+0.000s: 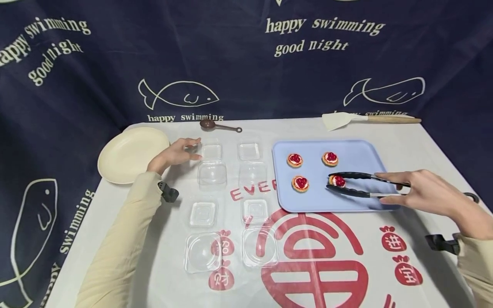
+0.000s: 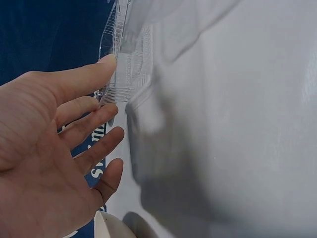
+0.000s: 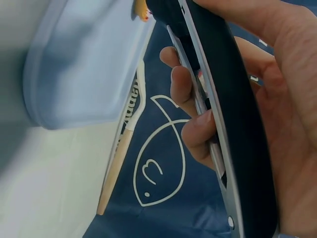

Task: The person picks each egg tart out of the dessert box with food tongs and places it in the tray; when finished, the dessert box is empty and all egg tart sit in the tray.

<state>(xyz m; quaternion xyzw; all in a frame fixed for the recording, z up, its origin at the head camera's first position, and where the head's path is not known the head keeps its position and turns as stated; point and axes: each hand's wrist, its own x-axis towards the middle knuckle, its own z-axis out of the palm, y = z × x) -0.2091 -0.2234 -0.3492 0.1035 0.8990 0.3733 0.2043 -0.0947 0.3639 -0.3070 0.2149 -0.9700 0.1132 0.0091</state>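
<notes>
My right hand (image 1: 431,192) grips black-and-silver tongs (image 1: 354,193), whose tips stand on either side of a berry-topped tart (image 1: 337,181) on the blue tray (image 1: 362,156). Several such tarts, among them one at the back left (image 1: 295,160), lie on the same tray. On the left, my left hand (image 1: 177,152) touches the side of a clear plastic container (image 1: 212,152) with thumb and forefinger apart. In the left wrist view the thumb lies at the container's ribbed edge (image 2: 133,74), and the other fingers are loosely extended.
More clear containers with lids folded back (image 1: 203,214) stand in rows left of the tray. A cream plate (image 1: 129,156) is at the far left. Along the back edge lie a brown measuring spoon (image 1: 208,124) and a white spatula with wooden handle (image 1: 389,119). A dark printed cloth (image 1: 246,64) hangs behind.
</notes>
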